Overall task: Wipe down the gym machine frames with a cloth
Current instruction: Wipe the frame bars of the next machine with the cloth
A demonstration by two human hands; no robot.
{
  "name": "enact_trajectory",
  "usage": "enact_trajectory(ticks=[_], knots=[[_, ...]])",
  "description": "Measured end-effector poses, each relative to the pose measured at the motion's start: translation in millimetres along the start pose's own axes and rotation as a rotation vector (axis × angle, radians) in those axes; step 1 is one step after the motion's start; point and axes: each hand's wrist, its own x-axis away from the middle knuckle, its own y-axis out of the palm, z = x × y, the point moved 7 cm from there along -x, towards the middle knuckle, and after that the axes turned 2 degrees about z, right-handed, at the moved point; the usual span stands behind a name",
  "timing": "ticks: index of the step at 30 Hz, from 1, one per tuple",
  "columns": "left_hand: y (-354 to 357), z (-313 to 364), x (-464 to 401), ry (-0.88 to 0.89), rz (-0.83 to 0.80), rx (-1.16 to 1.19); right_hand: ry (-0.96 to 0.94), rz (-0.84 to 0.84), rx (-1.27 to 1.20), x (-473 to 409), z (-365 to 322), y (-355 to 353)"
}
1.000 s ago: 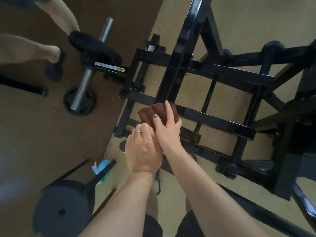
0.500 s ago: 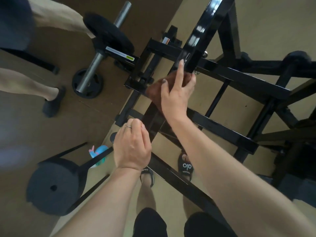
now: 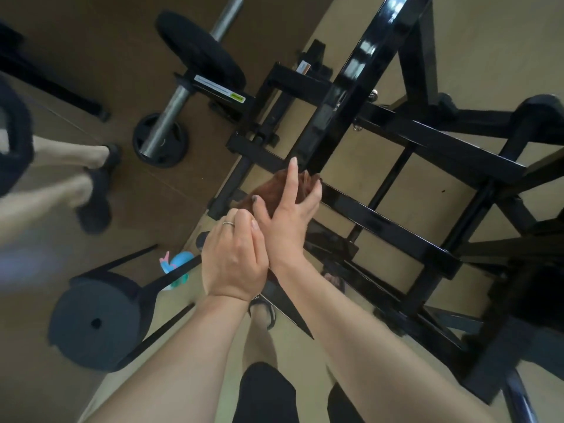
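Observation:
A black steel gym machine frame [image 3: 396, 230] fills the centre and right, with a glossy slanted bar [image 3: 360, 65] running up toward the top. My right hand [image 3: 290, 215] presses a brown cloth [image 3: 274, 190] around the lower part of that slanted bar, index finger stretched up along it. My left hand [image 3: 235, 257] sits just below and to the left, wearing a ring, curled around the same bar and touching the right wrist. The bar between the hands is hidden.
A weight plate on a steel sleeve [image 3: 180, 99] juts out at upper left. Another person's legs [image 3: 61, 178] stand at the left. A black plate on a stand [image 3: 94, 322] sits at lower left beside a blue toy [image 3: 177, 264]. My sandalled feet [image 3: 262, 312] are below.
My right hand slid the cloth back down the slanted bar from its higher spot. It now meets my left hand, which has hardly moved.

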Motion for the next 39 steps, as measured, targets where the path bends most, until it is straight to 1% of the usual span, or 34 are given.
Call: enact_trajectory(ticks=[3,5,9,12,14,16,19,21,23,26,28,30,32,35,37,39], knots=[[1,-1,1,0.005,-0.02,-0.009,-0.01,0.042,0.002,-12,-9,-7],[2,-3,2,0.007,-0.03,-0.001,-0.021,0.097,-0.011,-36,-17,-20],[4,-2,1,0.028,-0.034,-0.013,0.013,0.24,0.005,-135,-42,-62],[3,0,2,0.045,-0.032,-0.042,0.037,0.281,0.101,-181,-55,-80],[0,1,0,0.058,-0.017,-0.045,-0.006,0.315,0.137,-179,-58,-81],[0,2,-1,0.07,-0.009,-0.052,-0.058,0.32,0.158,-156,-55,-72],[2,2,0,0.087,-0.022,-0.076,-0.069,0.21,0.147,-81,-36,-37],[3,1,0,0.086,-0.031,-0.082,-0.111,0.147,0.174,-34,-27,-16],[5,0,0,0.075,-0.051,-0.084,-0.124,0.121,0.206,-20,-19,-7],[7,-1,1,0.065,-0.064,-0.078,-0.098,0.115,0.208,-36,-20,-14],[5,0,1,0.07,-0.047,-0.069,-0.128,0.135,0.175,-56,-27,-24],[4,1,0,0.074,-0.038,-0.072,-0.132,0.209,0.18,-97,-40,-43],[3,1,0,0.072,-0.037,-0.086,-0.105,0.289,0.249,-151,-58,-68],[5,1,1,0.068,-0.056,-0.072,-0.071,0.327,0.367,-212,-78,-97],[6,1,0,0.074,-0.064,-0.088,-0.063,0.348,0.442,-222,-81,-101],[7,1,0,0.085,-0.084,-0.101,-0.116,0.355,0.48,-198,-83,-92]])
